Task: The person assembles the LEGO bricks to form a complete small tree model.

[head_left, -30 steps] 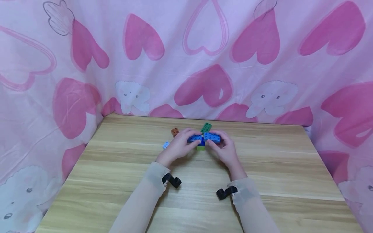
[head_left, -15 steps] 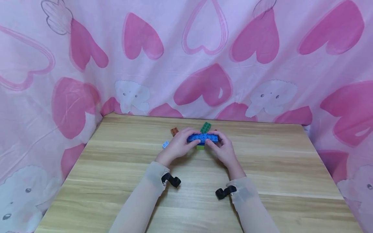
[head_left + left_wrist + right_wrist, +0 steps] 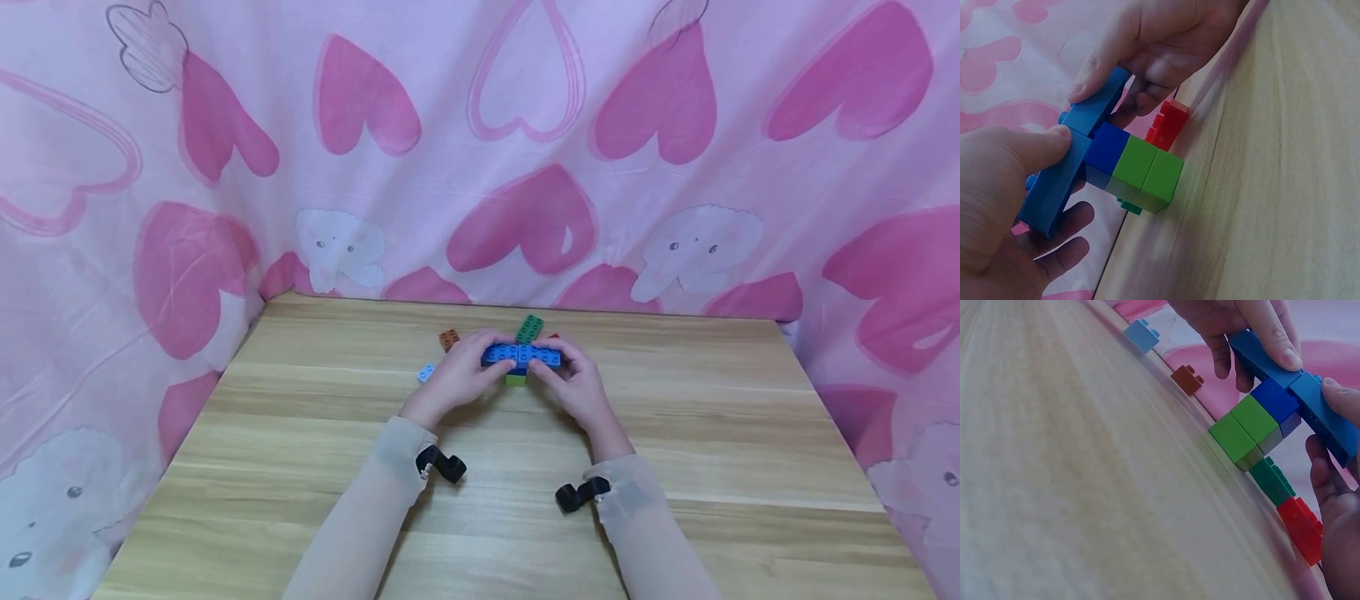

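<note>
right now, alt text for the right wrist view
A left hand and right hand hold two blue bricks end to end atop a dark blue brick and two lime bricks. A red brick, green brick, brown brick and light blue brick lie nearby.

Soft even light, dimmer wrist views

Passable for a hand across the wooden table (image 3: 712, 417) right of centre and, at lower centre, between the black wrist mounts (image 3: 450, 469). Barred at mid-frame by the left hand (image 3: 457, 371) and right hand (image 3: 583, 387), gripping blue bricks (image 3: 538, 356) set above lime bricks (image 3: 516, 380). Hemmed in just beyond by the green brick (image 3: 529, 328) and red brick (image 3: 1300, 529), to the left by the brown brick (image 3: 449, 339) and light blue brick (image 3: 426, 372), and along the top by the pink curtain (image 3: 431, 192).
</note>
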`<action>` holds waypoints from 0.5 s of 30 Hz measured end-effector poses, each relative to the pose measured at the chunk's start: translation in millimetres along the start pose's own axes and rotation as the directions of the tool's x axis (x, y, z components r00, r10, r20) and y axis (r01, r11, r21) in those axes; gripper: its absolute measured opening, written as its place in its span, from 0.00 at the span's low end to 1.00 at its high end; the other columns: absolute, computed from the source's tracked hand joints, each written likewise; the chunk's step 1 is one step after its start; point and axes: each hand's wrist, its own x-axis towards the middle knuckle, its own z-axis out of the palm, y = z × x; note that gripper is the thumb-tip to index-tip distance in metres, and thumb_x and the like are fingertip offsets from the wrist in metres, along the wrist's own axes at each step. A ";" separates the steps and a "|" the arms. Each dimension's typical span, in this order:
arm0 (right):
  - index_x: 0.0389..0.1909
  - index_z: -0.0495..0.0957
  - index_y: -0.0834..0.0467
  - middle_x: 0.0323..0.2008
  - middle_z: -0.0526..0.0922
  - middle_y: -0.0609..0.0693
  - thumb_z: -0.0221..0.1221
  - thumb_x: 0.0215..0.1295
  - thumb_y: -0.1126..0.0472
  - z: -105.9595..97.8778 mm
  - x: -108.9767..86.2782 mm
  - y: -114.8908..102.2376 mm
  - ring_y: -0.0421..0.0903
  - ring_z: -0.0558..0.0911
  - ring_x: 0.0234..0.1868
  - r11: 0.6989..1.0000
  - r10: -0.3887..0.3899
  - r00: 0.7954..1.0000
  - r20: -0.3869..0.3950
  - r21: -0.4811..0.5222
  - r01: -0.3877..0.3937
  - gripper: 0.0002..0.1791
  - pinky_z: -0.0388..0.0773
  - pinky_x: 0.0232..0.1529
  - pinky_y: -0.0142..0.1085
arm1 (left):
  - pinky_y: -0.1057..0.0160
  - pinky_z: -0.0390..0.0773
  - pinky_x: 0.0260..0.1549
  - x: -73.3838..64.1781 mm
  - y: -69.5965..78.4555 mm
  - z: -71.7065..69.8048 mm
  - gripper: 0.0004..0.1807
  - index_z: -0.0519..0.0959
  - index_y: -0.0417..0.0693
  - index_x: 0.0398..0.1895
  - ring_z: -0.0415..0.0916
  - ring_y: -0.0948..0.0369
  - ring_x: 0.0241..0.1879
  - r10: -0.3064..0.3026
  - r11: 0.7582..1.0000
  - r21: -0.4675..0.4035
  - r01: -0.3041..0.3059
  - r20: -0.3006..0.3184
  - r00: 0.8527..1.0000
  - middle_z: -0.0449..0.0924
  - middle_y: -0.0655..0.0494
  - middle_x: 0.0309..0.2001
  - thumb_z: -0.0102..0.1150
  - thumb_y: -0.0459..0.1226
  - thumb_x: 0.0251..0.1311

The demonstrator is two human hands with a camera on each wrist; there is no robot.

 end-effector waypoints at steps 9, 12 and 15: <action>0.65 0.81 0.67 0.62 0.78 0.61 0.67 0.78 0.62 0.1 0.5 2.7 0.48 0.82 0.59 0.999 -0.039 0.999 0.012 0.017 0.039 0.21 0.80 0.64 0.30 | 0.45 0.75 0.72 -1.7 -2.3 -0.2 0.24 0.79 0.45 0.71 0.76 0.50 0.71 0.009 1.000 -0.010 -0.009 -0.005 1.000 0.80 0.46 0.70 0.64 0.46 0.80; 0.66 0.80 0.67 0.62 0.79 0.61 0.67 0.78 0.63 -0.3 0.4 2.9 0.47 0.82 0.59 0.999 -0.044 0.999 0.011 0.012 0.044 0.21 0.80 0.63 0.30 | 0.45 0.75 0.71 -1.6 -2.2 -0.4 0.24 0.80 0.45 0.71 0.76 0.50 0.70 0.016 1.000 -0.017 -0.016 -0.004 1.000 0.80 0.46 0.70 0.64 0.46 0.80; 0.66 0.80 0.67 0.62 0.79 0.60 0.67 0.79 0.63 -0.6 0.3 2.6 0.47 0.83 0.59 0.999 -0.050 0.999 0.011 0.003 0.050 0.21 0.81 0.63 0.30 | 0.45 0.76 0.71 -0.8 -1.9 -0.3 0.23 0.80 0.45 0.70 0.77 0.50 0.70 0.022 1.000 -0.021 -0.022 -0.004 1.000 0.81 0.46 0.69 0.64 0.46 0.80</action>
